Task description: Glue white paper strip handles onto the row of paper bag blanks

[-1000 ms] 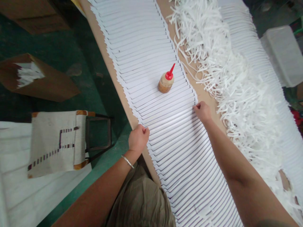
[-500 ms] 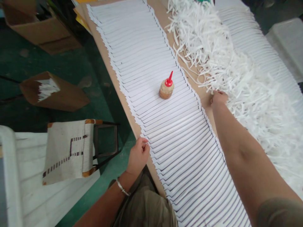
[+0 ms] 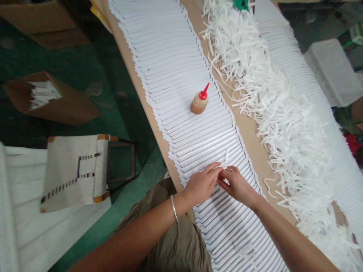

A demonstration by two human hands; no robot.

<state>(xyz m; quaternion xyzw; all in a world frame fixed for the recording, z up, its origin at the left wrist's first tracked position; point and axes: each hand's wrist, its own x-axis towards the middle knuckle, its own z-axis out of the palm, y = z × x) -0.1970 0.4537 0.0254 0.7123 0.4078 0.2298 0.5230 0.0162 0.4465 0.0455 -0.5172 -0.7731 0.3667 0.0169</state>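
Right hand (image 3: pixel 233 182): grip narrow on white strip (image 3: pixel 226 158), above overlapped sheets (image 3: pixel 178 75), inboard of worktop's (image 3: pixel 248 130) left edge. Left hand (image 3: pixel 202 184) alongside; couldn't tell its hold. Risks were: wrist drag skewing sheets; shifted sheets tipping bottle (image 3: pixel 199 103); loose pinch dropping strip.

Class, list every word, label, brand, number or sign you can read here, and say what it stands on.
Readable text: none.
Bottle: no lettering visible.
Stool seat: dark marks, a pattern, not letters.
White sheets: dark lines, no readable words.
Green-and-white item at the right edge: too small and blurred to tell.
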